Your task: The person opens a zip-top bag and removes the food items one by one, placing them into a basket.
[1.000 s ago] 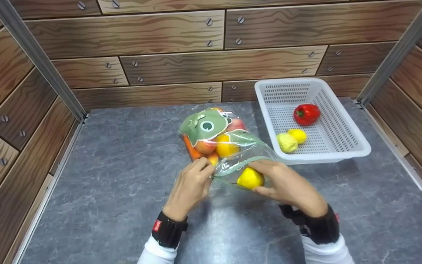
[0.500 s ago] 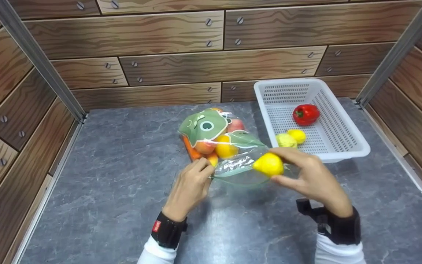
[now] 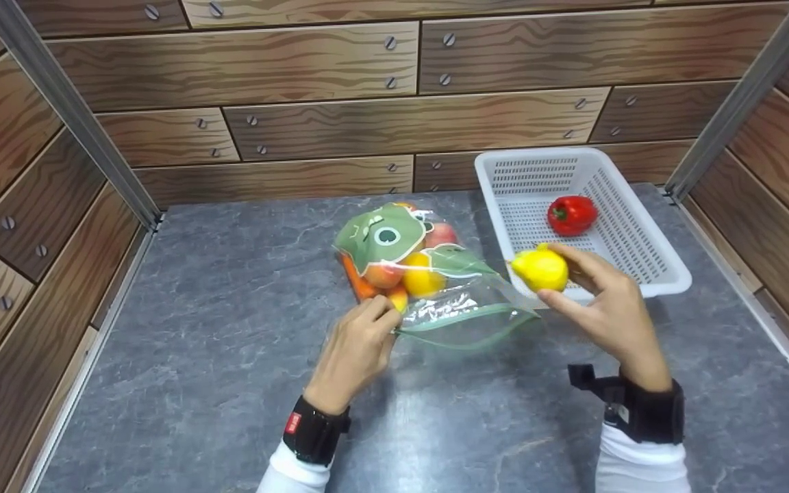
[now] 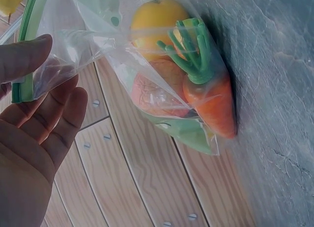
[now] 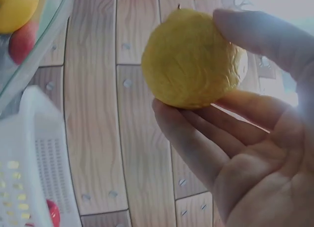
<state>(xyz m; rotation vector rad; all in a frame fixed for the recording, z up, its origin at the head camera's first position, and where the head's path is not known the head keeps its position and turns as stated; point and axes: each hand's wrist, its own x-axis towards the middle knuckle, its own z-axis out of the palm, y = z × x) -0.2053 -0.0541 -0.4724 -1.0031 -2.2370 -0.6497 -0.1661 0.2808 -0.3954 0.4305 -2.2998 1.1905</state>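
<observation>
My left hand [image 3: 360, 342] pinches the left edge of the open mouth of a clear zip bag [image 3: 456, 311] with a green animal print. Inside the bag lie a carrot [image 4: 213, 106], a round orange-yellow fruit [image 4: 156, 25] and several other fruits. Between the thumb and fingers of my right hand [image 3: 614, 315] is a yellow pear [image 3: 546, 270], its thin stem showing in the right wrist view. The hand holds it in the air, right of the bag's mouth; in the head view it overlaps the basket's near left corner. The bag's mouth droops toward me.
A white perforated basket [image 3: 644, 219] stands at the back right, with a red bell pepper [image 3: 572, 215] in it. Yellow shows through its holes in the right wrist view; the pear and hand cover that corner from above. Wood-patterned walls [image 3: 312, 130] enclose the grey tabletop [image 3: 230, 287].
My right hand has drawn the pear out of the bag's mouth and moved it right and away from me, toward the basket. My left hand keeps its place on the bag's edge.
</observation>
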